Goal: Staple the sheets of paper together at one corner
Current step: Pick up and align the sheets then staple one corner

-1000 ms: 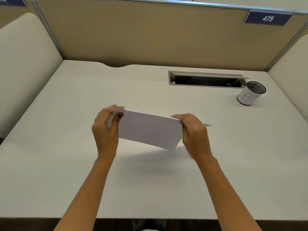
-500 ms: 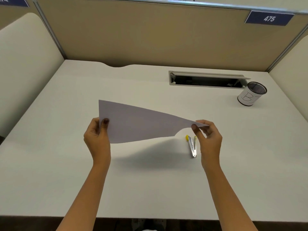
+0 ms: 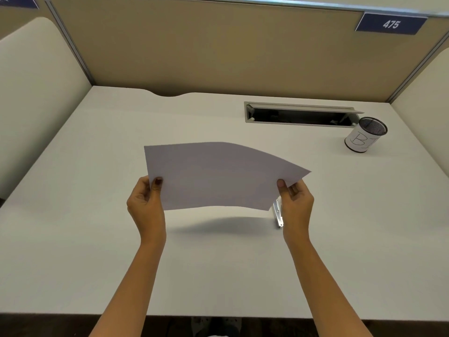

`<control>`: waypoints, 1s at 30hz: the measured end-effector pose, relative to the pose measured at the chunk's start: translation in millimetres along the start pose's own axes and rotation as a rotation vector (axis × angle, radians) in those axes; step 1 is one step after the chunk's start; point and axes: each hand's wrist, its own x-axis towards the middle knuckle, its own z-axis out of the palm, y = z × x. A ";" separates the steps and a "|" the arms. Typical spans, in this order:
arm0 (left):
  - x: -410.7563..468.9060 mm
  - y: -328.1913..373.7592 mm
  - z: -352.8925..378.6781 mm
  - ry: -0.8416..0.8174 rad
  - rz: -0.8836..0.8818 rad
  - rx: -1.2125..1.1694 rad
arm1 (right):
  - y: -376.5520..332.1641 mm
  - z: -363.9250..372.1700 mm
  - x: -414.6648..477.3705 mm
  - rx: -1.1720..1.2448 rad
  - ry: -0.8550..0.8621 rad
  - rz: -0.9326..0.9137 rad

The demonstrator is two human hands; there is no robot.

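Note:
White sheets of paper (image 3: 216,176) hang in the air over the middle of the white desk (image 3: 97,239), lying as one stack and bowed upward in the middle. My left hand (image 3: 145,203) pinches their near left edge, thumb on top. My right hand (image 3: 295,203) pinches the near right corner the same way. A small silver stapler (image 3: 277,214) lies on the desk just left of my right hand, partly hidden by the paper and the hand.
A mesh pen cup (image 3: 365,135) with a white label stands at the back right. An open cable slot (image 3: 301,115) is cut into the desk behind the paper. Beige partition walls close the desk at the back and sides.
My hands have drawn apart along the paper's edge and the sheets have turned from edge-on to nearly flat and raised. The stapler, hidden a second ago, shows beside my right hand.

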 end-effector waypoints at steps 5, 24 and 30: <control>-5.8 -8.2 -0.2 -0.013 -0.036 -0.011 | 11.3 -4.6 -4.0 0.001 0.003 0.013; -19.5 -29.9 1.4 -0.069 -0.070 0.111 | 39.9 -17.0 -12.7 -0.112 -0.073 0.018; -28.5 -35.9 -3.6 -0.064 -0.115 0.161 | 54.4 -21.6 -18.7 -0.174 -0.075 0.062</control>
